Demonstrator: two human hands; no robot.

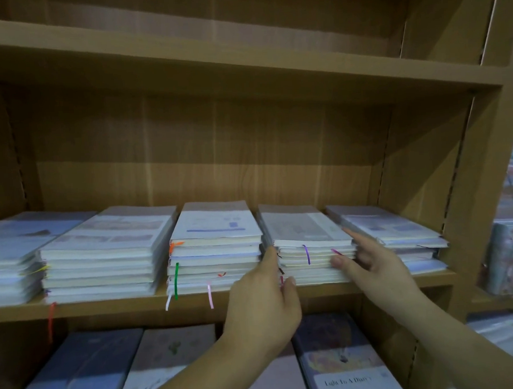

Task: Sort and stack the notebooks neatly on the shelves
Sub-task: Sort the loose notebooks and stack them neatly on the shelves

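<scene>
On the middle shelf [106, 304] of the wooden unit, five piles of notebooks lie flat in a row, with coloured ribbon markers hanging over their front edges. Both hands are at the fourth pile [298, 225] from the left. The left hand [261, 310] presses straight fingers to its left flank. The right hand [378, 265] sets its thumb on the front edge, forefinger extended along the right side. The top covers' print is too blurred to read. Below, a dark notebook [341, 353] carries a white label reading "Light In A Diary".
</scene>
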